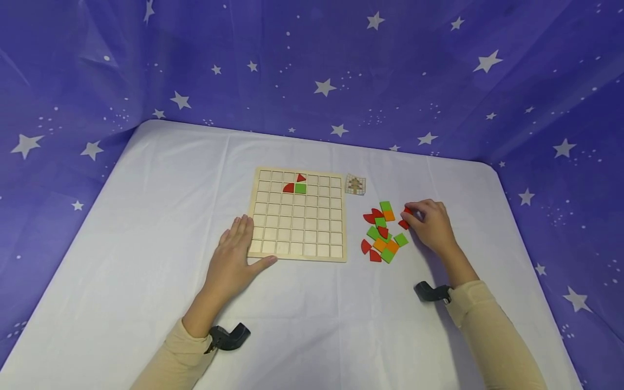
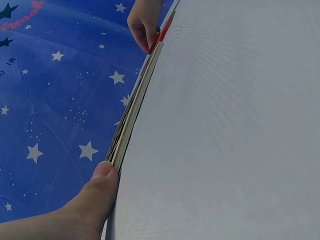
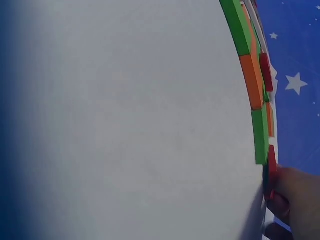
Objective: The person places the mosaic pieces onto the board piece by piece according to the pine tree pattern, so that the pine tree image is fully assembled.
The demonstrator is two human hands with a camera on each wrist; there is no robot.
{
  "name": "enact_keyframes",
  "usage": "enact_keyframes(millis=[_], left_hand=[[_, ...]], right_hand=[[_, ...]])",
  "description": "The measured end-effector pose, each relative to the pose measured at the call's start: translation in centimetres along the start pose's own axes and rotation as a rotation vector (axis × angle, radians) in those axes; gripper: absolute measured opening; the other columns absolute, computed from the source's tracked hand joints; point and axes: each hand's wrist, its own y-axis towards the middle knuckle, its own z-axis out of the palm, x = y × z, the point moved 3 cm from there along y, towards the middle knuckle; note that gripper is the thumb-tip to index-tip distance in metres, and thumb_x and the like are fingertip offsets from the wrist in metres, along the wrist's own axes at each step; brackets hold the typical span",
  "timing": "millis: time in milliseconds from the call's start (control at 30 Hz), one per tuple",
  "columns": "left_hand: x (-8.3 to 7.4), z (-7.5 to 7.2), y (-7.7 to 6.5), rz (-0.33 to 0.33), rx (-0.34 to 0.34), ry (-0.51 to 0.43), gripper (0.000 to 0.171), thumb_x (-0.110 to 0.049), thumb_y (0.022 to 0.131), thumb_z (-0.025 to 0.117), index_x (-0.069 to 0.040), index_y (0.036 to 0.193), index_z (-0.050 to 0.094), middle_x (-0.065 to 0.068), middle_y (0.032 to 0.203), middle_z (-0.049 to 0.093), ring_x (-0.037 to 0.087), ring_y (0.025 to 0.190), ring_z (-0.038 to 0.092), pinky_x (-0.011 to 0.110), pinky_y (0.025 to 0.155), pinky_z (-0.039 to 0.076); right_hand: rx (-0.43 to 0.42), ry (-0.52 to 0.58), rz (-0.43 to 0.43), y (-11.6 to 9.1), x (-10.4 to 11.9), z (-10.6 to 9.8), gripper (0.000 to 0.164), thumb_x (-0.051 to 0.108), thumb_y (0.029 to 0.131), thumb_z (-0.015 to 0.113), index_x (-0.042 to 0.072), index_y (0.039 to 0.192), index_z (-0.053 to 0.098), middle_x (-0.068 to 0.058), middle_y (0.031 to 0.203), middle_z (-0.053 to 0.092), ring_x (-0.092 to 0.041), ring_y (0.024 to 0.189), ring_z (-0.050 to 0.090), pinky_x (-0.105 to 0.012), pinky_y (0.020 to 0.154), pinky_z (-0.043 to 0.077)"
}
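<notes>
A wooden grid board (image 1: 298, 259) lies flat on the white table. Its upper cells hold a red triangle-like tile (image 1: 300, 177), a red quarter-round tile (image 1: 289, 188) and a green square tile (image 1: 300, 188). My left hand (image 1: 233, 260) rests at the board's lower left corner, fingers straight along the left side and thumb at the near edge. On the right, my right hand (image 1: 431, 225) pinches a red tile (image 1: 407, 210) between thumb and fingers, its shape mostly covered. Another red tile (image 1: 403, 223) shows just below the thumb.
Loose tiles in red, green (image 1: 401, 240) and orange (image 1: 379, 245) lie in a pile between the board and my right hand, some overlapping. A small card with a brown tree-like picture on a grid (image 1: 355, 184) lies beside the board's upper right corner. A starry purple-blue cloth (image 1: 312, 65) surrounds the table.
</notes>
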Motion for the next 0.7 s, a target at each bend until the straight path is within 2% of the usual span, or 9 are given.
enact_keyframes(millis=[167,300,467,600,700], left_hand=[[0.01,-0.03,-0.02,-0.003,0.001,0.004,0.109,-0.063,0.083,0.068,0.001,0.157,0.019,0.017,0.166,0.015,0.034,0.155,0.011,0.054,0.125,0.012],[-0.04,-0.06,-0.02,-0.002,0.002,0.002,0.109,-0.063,0.084,0.068,0.001,0.157,0.019,0.017,0.165,0.015,0.033,0.155,0.011,0.054,0.125,0.012],[-0.09,-0.08,-0.01,-0.003,0.005,0.003,0.109,-0.063,0.084,0.068,0.001,0.157,0.019,0.017,0.166,0.015,0.034,0.155,0.011,0.054,0.125,0.012],[-0.07,-0.07,-0.01,-0.005,0.009,0.004,0.108,-0.062,0.084,0.068,0.001,0.157,0.019,0.016,0.166,0.015,0.034,0.155,0.01,0.054,0.125,0.012],[-0.04,-0.05,-0.02,-0.006,0.011,0.003,0.108,-0.062,0.084,0.068,0.001,0.157,0.019,0.016,0.166,0.015,0.033,0.155,0.01,0.053,0.125,0.012]], right_hand=[[0.035,-0.065,-0.005,0.17,0.58,-0.27,0.038,0.03,0.096,0.066,0.003,0.124,0.066,-0.018,0.119,0.061,-0.038,0.117,0.049,-0.058,0.104,0.04],[0.037,-0.052,0.014,0.27,0.53,-0.36,0.042,0.033,0.096,0.065,0.004,0.126,0.065,-0.017,0.121,0.061,-0.037,0.117,0.05,-0.058,0.105,0.041],[0.035,-0.018,0.029,0.38,0.3,-0.44,0.05,0.04,0.092,0.07,0.005,0.128,0.066,-0.017,0.118,0.06,-0.036,0.11,0.051,-0.056,0.097,0.046],[0.045,-0.029,0.026,0.6,0.17,-0.5,0.049,0.038,0.089,0.074,0.005,0.125,0.069,-0.015,0.111,0.061,-0.033,0.101,0.05,-0.049,0.087,0.046],[0.057,-0.041,0.017,0.69,0.29,-0.56,0.045,0.035,0.089,0.075,0.006,0.122,0.07,-0.014,0.109,0.062,-0.032,0.099,0.051,-0.049,0.087,0.046]])
